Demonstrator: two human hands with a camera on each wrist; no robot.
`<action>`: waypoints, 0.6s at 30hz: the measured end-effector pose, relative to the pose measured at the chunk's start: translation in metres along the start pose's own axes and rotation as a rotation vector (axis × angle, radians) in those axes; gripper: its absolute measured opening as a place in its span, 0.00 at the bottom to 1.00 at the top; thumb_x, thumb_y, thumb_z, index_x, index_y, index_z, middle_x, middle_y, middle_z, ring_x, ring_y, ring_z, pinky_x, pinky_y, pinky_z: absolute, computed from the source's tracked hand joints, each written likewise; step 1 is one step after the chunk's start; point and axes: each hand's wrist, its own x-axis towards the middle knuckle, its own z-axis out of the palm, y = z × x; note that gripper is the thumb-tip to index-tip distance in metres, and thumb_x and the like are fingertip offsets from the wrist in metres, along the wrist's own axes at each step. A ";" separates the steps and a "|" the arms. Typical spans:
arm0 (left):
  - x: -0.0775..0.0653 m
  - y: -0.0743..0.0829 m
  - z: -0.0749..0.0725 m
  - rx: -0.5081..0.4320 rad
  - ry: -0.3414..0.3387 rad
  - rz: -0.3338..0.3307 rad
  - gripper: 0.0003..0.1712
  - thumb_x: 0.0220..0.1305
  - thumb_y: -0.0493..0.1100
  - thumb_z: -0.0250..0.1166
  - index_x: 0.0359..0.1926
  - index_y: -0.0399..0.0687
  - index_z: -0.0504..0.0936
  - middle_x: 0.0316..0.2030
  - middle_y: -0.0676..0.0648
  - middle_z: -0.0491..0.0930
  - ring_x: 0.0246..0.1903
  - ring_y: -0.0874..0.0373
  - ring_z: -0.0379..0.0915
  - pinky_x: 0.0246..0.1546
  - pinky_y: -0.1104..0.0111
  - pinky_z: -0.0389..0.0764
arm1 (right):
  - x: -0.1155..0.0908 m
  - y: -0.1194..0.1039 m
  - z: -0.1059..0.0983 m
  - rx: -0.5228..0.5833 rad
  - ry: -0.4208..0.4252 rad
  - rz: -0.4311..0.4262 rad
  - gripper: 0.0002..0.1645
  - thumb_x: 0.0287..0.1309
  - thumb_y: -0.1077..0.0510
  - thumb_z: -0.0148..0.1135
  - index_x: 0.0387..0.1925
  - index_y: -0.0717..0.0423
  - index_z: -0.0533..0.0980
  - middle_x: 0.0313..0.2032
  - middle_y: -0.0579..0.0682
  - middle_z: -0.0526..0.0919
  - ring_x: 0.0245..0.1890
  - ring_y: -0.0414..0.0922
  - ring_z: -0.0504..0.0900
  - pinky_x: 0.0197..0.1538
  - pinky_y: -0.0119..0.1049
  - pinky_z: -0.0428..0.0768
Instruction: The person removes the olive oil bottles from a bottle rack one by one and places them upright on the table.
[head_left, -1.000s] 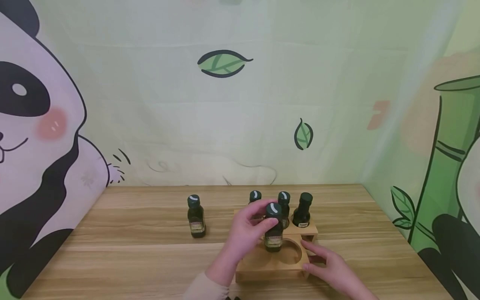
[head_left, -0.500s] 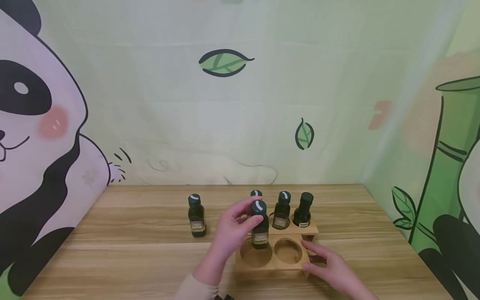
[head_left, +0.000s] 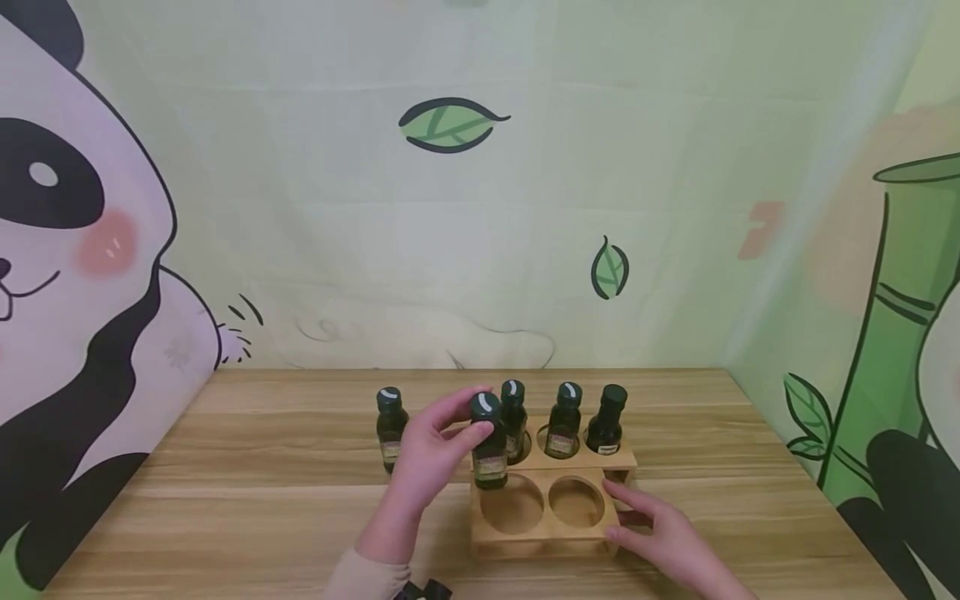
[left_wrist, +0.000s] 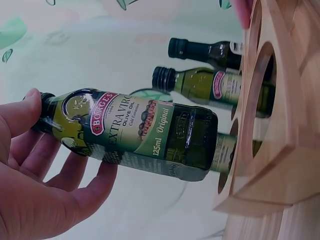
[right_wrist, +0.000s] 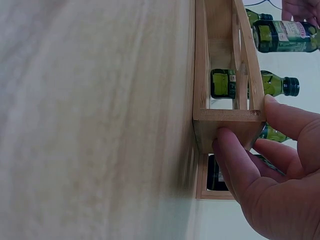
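Note:
My left hand (head_left: 429, 450) grips a small olive oil bottle (left_wrist: 135, 132) around its neck, with the thumb at the dark cap. Its label reads Borges Extra Virgin, 125ml. In the head view the bottle is upright and overlaps the left edge of a two-step wooden rack (head_left: 546, 546). Two round holes show in the rack's front step. Three bottles stand in the back step, among them a slimmer dark one (head_left: 604, 425) at the right. My right hand (head_left: 663, 533) holds the rack's right end between thumb and fingers; the right wrist view shows fingers against its end panel (right_wrist: 225, 135).
Another olive oil bottle (head_left: 390, 429) stands on the wooden table (head_left: 247, 500) to the left, partly behind my left hand. A cloth backdrop (head_left: 337, 250) with panda and bamboo drawings rises behind the table.
My left hand has carried the olive oil bottle leftward, from over the right front hole to the rack's left edge. The right hand and the rack have stayed in place.

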 end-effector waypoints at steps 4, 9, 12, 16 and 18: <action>0.000 -0.003 -0.009 0.014 0.014 -0.005 0.22 0.60 0.34 0.71 0.56 0.49 0.84 0.48 0.46 0.84 0.47 0.53 0.80 0.50 0.55 0.80 | 0.000 0.000 0.000 -0.002 -0.002 0.000 0.40 0.59 0.53 0.71 0.67 0.67 0.67 0.65 0.70 0.67 0.51 0.58 0.81 0.47 0.31 0.79; 0.000 -0.007 -0.019 0.032 0.041 -0.029 0.22 0.59 0.33 0.71 0.56 0.47 0.84 0.47 0.45 0.84 0.47 0.53 0.80 0.49 0.56 0.81 | 0.000 0.000 0.000 -0.011 -0.001 0.000 0.40 0.59 0.53 0.71 0.67 0.67 0.67 0.66 0.70 0.67 0.51 0.57 0.81 0.48 0.33 0.79; 0.000 -0.009 -0.024 0.026 0.048 -0.040 0.23 0.59 0.32 0.71 0.56 0.45 0.83 0.47 0.44 0.84 0.47 0.54 0.80 0.48 0.59 0.81 | 0.000 -0.001 0.000 -0.009 0.002 0.006 0.40 0.58 0.53 0.71 0.67 0.67 0.68 0.66 0.70 0.67 0.51 0.57 0.81 0.48 0.34 0.80; -0.001 -0.011 -0.031 0.029 0.054 -0.046 0.23 0.60 0.31 0.70 0.57 0.43 0.83 0.48 0.43 0.84 0.47 0.55 0.80 0.47 0.61 0.81 | 0.000 -0.001 0.000 -0.006 0.002 0.000 0.40 0.59 0.54 0.71 0.67 0.68 0.67 0.65 0.70 0.67 0.50 0.57 0.81 0.49 0.36 0.80; -0.001 -0.012 -0.033 0.037 0.055 -0.043 0.22 0.60 0.30 0.69 0.57 0.41 0.82 0.48 0.42 0.83 0.46 0.54 0.80 0.47 0.61 0.82 | 0.000 -0.001 0.000 -0.006 0.000 -0.006 0.40 0.59 0.55 0.70 0.67 0.68 0.67 0.65 0.70 0.67 0.50 0.57 0.81 0.49 0.36 0.80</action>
